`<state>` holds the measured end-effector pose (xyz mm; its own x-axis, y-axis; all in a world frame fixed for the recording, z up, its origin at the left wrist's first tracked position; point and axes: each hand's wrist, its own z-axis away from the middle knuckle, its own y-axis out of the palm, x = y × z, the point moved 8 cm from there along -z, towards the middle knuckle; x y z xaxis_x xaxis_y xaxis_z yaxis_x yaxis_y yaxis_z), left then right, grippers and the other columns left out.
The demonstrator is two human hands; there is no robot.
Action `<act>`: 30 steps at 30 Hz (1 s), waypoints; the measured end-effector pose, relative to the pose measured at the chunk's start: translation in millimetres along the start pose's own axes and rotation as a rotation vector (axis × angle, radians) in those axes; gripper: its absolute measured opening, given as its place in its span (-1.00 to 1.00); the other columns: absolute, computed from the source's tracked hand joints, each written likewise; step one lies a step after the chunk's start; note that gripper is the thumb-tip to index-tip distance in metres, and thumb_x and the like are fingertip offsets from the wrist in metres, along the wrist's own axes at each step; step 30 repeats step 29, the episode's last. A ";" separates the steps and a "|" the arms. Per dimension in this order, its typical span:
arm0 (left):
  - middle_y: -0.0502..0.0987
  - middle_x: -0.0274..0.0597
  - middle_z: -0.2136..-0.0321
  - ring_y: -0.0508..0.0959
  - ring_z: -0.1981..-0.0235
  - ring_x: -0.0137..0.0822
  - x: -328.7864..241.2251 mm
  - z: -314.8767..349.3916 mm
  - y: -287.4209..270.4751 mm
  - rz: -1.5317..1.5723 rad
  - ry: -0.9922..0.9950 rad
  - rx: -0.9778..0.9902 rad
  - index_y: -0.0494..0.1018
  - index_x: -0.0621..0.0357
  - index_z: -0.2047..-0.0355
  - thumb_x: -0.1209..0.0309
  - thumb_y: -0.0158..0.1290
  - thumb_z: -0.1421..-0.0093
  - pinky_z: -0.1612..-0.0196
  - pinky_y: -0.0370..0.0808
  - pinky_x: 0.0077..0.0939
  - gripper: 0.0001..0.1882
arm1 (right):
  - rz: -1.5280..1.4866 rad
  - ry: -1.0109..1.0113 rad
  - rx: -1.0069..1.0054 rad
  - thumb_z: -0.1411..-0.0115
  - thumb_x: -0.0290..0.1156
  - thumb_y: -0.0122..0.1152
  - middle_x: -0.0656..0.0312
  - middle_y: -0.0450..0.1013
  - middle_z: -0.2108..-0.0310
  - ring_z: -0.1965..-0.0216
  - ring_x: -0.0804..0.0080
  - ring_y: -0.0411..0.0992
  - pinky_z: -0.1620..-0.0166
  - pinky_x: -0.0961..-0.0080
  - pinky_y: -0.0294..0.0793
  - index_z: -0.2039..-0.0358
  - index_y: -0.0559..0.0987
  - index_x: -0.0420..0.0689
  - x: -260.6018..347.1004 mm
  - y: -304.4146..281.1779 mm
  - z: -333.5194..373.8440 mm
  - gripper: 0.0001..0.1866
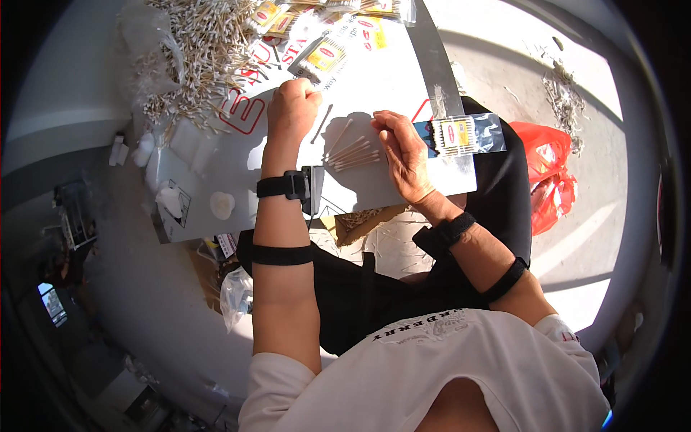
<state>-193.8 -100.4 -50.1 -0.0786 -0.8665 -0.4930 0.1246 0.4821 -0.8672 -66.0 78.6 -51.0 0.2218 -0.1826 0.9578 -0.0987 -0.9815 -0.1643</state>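
My left hand (294, 108) is closed in a fist above the white board (237, 158); what its fingers hold, if anything, is hidden. Just below a packet of cotton swabs (322, 57), its knuckles point away from me. My right hand (404, 155) is half cupped, fingers stretched out and thumb apart, with nothing visible in it. Between the two hands lie several loose cotton swabs (356, 155), fanned out on the board, nearest the right fingers. Beside the right hand, a clear packet of cotton swabs with a yellow and red label (455, 135) rests at the board's right edge.
A big heap of loose cotton swabs (198, 65) covers the far left; more filled packets (281, 20) lie along the far edge. Below the board is a cardboard box (371, 222). A red plastic bag (548, 173) sits to the right, near swabs scattered on the floor (561, 93).
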 end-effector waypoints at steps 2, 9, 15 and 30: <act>0.56 0.05 0.45 0.56 0.32 0.09 -3.5 9.8 4.6 0.011 0.008 0.016 0.49 0.23 0.45 0.42 0.06 -0.07 0.24 0.47 -0.12 -0.88 | -0.030 0.005 -0.029 -0.35 -0.54 -0.07 0.01 0.39 0.05 0.06 0.26 0.45 -0.01 0.47 0.42 0.01 0.42 -0.27 -0.1 0.7 0.0 -0.77; 0.49 -0.11 0.35 0.46 0.16 -0.04 -26.2 70.9 10.6 0.035 0.143 -0.130 0.52 0.11 0.36 0.63 0.03 -0.08 0.07 0.42 -0.22 -0.84 | -0.060 -0.001 -0.088 -0.31 -0.60 -0.06 -0.01 0.40 0.06 0.06 0.16 0.45 -0.01 0.43 0.43 0.05 0.43 -0.27 -4.8 -3.6 0.1 -0.78; 0.45 -0.11 0.15 0.43 0.05 -0.11 -14.8 109.7 6.8 0.583 0.091 -0.479 0.45 0.21 0.20 0.56 -0.02 -0.20 -0.05 0.37 -0.29 -0.84 | -0.141 0.070 -0.033 -0.39 -0.49 -0.10 0.07 0.33 -0.13 -0.15 0.34 0.34 -0.19 0.50 0.29 -0.12 0.38 -0.26 -12.1 1.5 -5.3 -0.67; 0.34 -0.01 -0.15 0.32 -0.20 -0.21 -13.8 115.4 33.3 1.104 0.054 -0.505 0.26 0.29 -0.16 0.17 -0.10 -0.38 -0.31 0.17 -0.26 -0.51 | -0.338 0.148 -0.030 -0.39 -0.46 -0.09 0.09 0.18 -0.27 -0.29 0.32 0.17 -0.32 0.42 0.14 -0.24 0.28 -0.23 -19.0 21.7 4.0 -0.58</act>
